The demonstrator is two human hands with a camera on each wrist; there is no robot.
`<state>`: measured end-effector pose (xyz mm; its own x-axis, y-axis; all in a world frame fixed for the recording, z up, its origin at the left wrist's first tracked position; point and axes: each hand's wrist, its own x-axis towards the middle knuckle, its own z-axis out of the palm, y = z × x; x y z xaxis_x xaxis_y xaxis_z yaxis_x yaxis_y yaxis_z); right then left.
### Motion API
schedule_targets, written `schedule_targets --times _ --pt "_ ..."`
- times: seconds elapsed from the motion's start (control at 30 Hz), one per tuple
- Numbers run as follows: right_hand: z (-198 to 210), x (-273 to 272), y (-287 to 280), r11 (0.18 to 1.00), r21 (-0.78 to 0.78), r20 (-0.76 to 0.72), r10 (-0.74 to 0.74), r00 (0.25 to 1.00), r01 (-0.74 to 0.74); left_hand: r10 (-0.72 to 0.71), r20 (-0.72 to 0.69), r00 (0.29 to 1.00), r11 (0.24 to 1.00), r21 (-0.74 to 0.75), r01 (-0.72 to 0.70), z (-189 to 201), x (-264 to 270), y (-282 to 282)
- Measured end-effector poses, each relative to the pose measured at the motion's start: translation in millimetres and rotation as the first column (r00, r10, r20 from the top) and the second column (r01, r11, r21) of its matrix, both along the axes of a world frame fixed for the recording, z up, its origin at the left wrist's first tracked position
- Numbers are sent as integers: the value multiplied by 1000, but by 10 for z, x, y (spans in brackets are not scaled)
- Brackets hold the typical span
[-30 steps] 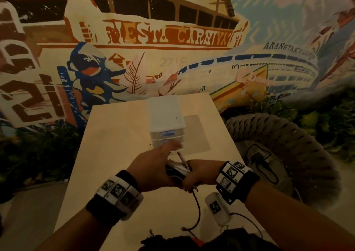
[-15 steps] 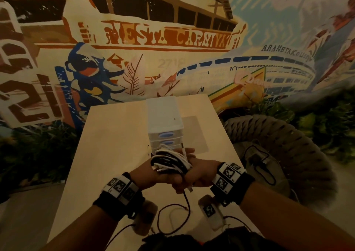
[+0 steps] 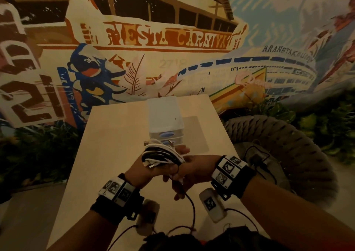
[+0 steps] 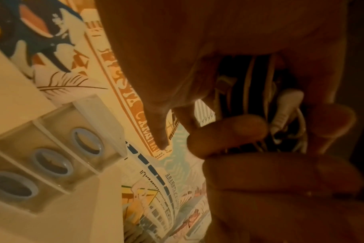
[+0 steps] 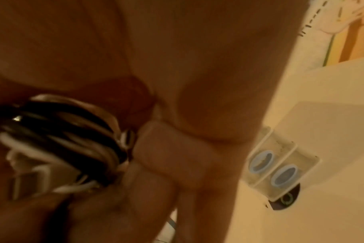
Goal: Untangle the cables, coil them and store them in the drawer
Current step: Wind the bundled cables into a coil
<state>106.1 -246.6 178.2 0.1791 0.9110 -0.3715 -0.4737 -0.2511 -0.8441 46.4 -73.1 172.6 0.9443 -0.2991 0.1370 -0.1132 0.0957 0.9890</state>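
Note:
A bundle of black and white cables (image 3: 163, 155) is wound in loops round the fingers of my left hand (image 3: 151, 166), which grips it above the table. My right hand (image 3: 182, 176) is against the bundle's right side, thumb on the loops and fingers curled round a cable, with a dark cable tail (image 3: 192, 208) hanging from it. In the left wrist view the loops (image 4: 258, 85) and a white plug (image 4: 285, 108) show between my fingers. The right wrist view shows the blurred bundle (image 5: 62, 139). The small white drawer unit (image 3: 165, 122) stands just beyond my hands, its blue-handled drawers closed.
The pale table (image 3: 115, 135) is narrow, with edges dropping off left and right. A woven round seat (image 3: 284, 147) holding a dark cord stands to the right. A painted wall and plants lie behind. Dark fabric (image 3: 172, 241) lies at the near edge.
My left hand has turned over, bringing the wound bundle up into view on top. Both hands stay together in front of the drawer unit, and the hanging tail has shifted.

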Motion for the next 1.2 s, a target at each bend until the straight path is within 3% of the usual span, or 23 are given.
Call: schedule_targets --times 0.13,0.27,0.43,0.57,0.67,0.73,0.77,0.87,0.97,1.07,1.2 --pt "-2 -71 -5 998 36 -21 -46 999 46 49 -8 999 999 9 -49 -116 66 55" --pt "-52 -29 -52 998 -45 35 -45 998 47 99 -14 995 991 96 -97 -97 78 84" --pt "-177 -21 -131 971 -225 251 -19 968 77 18 298 954 972 217 -86 49 171 139" --pt "-312 -20 -244 926 -355 365 11 931 128 -23 333 943 902 413 -124 77 152 261" --pt "-363 13 -302 904 -365 309 -107 945 222 8 240 971 827 544 -141 6 142 344" --pt "-357 14 -287 873 -400 225 -202 953 280 -28 228 973 729 671 -136 23 148 308" --pt "-355 15 -266 858 -419 190 -238 953 298 -90 238 967 630 766 -130 33 158 267" --pt "-347 11 -192 845 -420 122 -310 943 332 -225 180 957 238 963 -125 116 160 68" --pt "-350 18 -154 859 -399 120 -299 947 322 -298 147 943 3 988 -153 76 148 -75" --pt "-299 41 -142 884 -410 143 -180 973 224 -299 103 949 -114 983 -143 0 113 -159" --pt "-225 58 -158 902 -417 168 -48 985 115 -235 75 969 -112 988 -103 -20 91 -195"
